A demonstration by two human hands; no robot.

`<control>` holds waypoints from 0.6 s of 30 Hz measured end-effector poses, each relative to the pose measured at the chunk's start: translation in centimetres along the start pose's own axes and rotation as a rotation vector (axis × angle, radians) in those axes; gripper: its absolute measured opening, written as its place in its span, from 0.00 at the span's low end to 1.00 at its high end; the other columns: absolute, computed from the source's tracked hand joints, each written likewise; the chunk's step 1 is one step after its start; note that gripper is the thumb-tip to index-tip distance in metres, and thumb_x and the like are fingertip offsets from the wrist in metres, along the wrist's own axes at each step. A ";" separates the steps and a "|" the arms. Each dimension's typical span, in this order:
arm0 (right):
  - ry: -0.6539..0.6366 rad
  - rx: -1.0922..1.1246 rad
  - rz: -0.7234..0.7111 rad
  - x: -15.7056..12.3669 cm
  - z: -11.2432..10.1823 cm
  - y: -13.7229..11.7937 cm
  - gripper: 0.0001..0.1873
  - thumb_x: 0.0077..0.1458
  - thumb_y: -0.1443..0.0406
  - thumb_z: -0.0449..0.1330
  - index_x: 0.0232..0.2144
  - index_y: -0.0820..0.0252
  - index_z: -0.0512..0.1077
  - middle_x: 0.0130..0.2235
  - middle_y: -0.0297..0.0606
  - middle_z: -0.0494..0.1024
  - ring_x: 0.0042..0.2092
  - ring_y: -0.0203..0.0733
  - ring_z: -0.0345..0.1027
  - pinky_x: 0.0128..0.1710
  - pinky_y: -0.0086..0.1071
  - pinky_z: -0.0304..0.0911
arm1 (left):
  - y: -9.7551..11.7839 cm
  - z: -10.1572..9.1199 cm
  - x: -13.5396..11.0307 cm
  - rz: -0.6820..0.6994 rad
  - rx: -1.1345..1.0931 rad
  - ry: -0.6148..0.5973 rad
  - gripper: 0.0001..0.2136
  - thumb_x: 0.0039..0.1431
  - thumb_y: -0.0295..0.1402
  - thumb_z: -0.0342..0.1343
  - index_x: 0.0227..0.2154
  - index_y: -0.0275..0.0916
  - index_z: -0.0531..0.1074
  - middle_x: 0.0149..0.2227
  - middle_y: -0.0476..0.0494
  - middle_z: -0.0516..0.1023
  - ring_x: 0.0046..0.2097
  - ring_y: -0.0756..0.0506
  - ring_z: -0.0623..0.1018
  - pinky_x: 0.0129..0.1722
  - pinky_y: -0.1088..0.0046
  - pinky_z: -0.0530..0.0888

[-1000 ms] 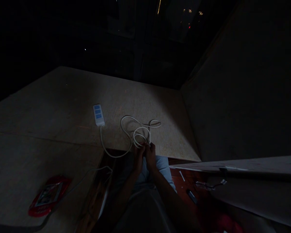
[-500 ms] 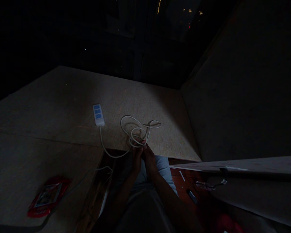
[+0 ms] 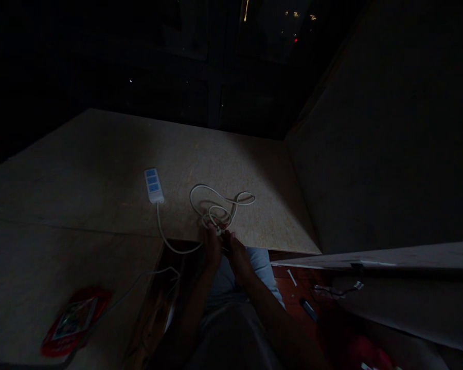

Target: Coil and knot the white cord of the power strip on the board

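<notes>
A white power strip (image 3: pixel 154 186) with blue socket faces lies on the table, left of my hands. Its pale cord (image 3: pixel 203 186) droops over the front edge, then runs up into loose loops on the tabletop. At that edge my left hand (image 3: pixel 212 247) is closed on the cord, and a small pale end, perhaps the plug (image 3: pixel 218 231), shows by its fingertips. Close beside it, my right hand (image 3: pixel 237 254) has its fingers bent against the cord from the right. Dim light hides the exact finger contact.
A red packet (image 3: pixel 75 321) lies at the lower left, with a thin cable (image 3: pixel 139 277) beside it. A board wall (image 3: pixel 370 154) rises on the right. A dark device (image 3: pixel 308 310) lies on the reddish floor. Dark window panes are behind the table (image 3: pixel 254 169).
My hands have moved slightly apart, the left one shifting left, and a pale end shows between them. The small cord loop has drawn a little smaller. The view has shifted slightly.
</notes>
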State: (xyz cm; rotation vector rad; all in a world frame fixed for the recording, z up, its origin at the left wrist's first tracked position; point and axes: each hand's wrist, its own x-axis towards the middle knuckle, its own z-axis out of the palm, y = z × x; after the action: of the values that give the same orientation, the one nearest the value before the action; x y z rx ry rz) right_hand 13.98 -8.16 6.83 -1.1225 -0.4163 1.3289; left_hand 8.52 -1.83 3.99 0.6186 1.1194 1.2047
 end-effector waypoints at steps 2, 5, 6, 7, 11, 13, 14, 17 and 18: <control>0.045 0.032 -0.027 1.0 -0.7 -0.2 0.24 0.53 0.44 0.59 0.40 0.56 0.76 0.41 0.41 0.81 0.44 0.45 0.74 0.40 0.35 0.69 | 0.2 0.7 0.8 -0.051 -0.118 0.011 0.20 0.56 0.55 0.50 0.34 0.41 0.71 0.33 0.43 0.76 0.40 0.42 0.76 0.43 0.64 0.73; 0.143 0.064 -0.067 3.2 -2.1 -1.0 0.18 0.47 0.50 0.65 0.34 0.57 0.74 0.39 0.38 0.80 0.41 0.43 0.73 0.41 0.34 0.68 | 0.9 1.3 1.6 -0.064 -0.258 -0.028 0.21 0.57 0.56 0.47 0.32 0.43 0.70 0.30 0.47 0.75 0.35 0.46 0.75 0.43 0.63 0.73; 0.184 0.066 -0.083 3.9 -2.6 -1.4 0.17 0.45 0.52 0.66 0.33 0.57 0.73 0.38 0.36 0.80 0.41 0.43 0.73 0.41 0.33 0.68 | 1.2 1.3 1.7 -0.070 -0.293 -0.031 0.21 0.56 0.56 0.47 0.31 0.43 0.70 0.31 0.47 0.74 0.33 0.47 0.74 0.43 0.63 0.73; 0.231 0.065 -0.101 4.7 -3.0 -1.8 0.17 0.43 0.54 0.67 0.32 0.57 0.73 0.37 0.35 0.80 0.40 0.42 0.72 0.42 0.33 0.68 | 1.5 1.2 1.6 -0.090 -0.331 -0.038 0.20 0.55 0.56 0.48 0.31 0.43 0.70 0.30 0.48 0.74 0.32 0.48 0.73 0.43 0.63 0.73; 0.315 -0.058 -0.215 7.6 -4.5 -3.5 0.23 0.41 0.57 0.66 0.41 0.58 0.71 0.42 0.38 0.79 0.43 0.44 0.71 0.44 0.35 0.67 | 2.9 0.4 1.0 -0.216 -0.435 -0.127 0.22 0.55 0.57 0.49 0.27 0.41 0.70 0.20 0.51 0.66 0.23 0.50 0.67 0.35 0.67 0.72; 0.330 -0.216 -0.325 8.8 -5.2 -4.2 0.33 0.41 0.57 0.65 0.51 0.59 0.67 0.49 0.44 0.75 0.47 0.46 0.70 0.45 0.37 0.67 | 3.4 0.1 0.7 -0.258 -0.537 -0.194 0.23 0.58 0.55 0.48 0.25 0.40 0.71 0.15 0.55 0.57 0.19 0.52 0.61 0.29 0.70 0.69; 0.363 -0.320 -0.386 9.2 -5.6 -4.5 0.39 0.42 0.56 0.64 0.57 0.59 0.62 0.54 0.48 0.70 0.50 0.47 0.68 0.46 0.38 0.67 | 3.5 0.0 0.6 -0.277 -0.599 -0.222 0.23 0.59 0.54 0.47 0.25 0.39 0.71 0.14 0.56 0.54 0.17 0.53 0.58 0.26 0.71 0.67; 0.498 -0.734 -0.563 9.9 -7.0 -5.5 0.49 0.45 0.57 0.63 0.66 0.62 0.48 0.61 0.55 0.58 0.57 0.51 0.60 0.50 0.44 0.64 | 3.6 -0.3 0.4 -0.344 -0.742 -0.279 0.25 0.63 0.52 0.44 0.25 0.35 0.72 0.13 0.57 0.53 0.15 0.55 0.54 0.22 0.75 0.62; 0.514 -0.885 -0.613 10.0 -7.5 -5.9 0.47 0.47 0.58 0.62 0.66 0.63 0.49 0.61 0.56 0.56 0.58 0.53 0.58 0.53 0.46 0.61 | 3.6 -0.3 0.4 -0.364 -0.771 -0.288 0.25 0.64 0.51 0.42 0.25 0.35 0.71 0.12 0.57 0.53 0.15 0.55 0.54 0.21 0.76 0.61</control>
State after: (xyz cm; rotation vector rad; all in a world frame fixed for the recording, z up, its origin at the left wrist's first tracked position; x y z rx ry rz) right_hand 25.83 -1.24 4.87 -1.8032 -0.9122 0.2499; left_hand 6.71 -0.43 6.85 -0.0135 0.4312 1.0752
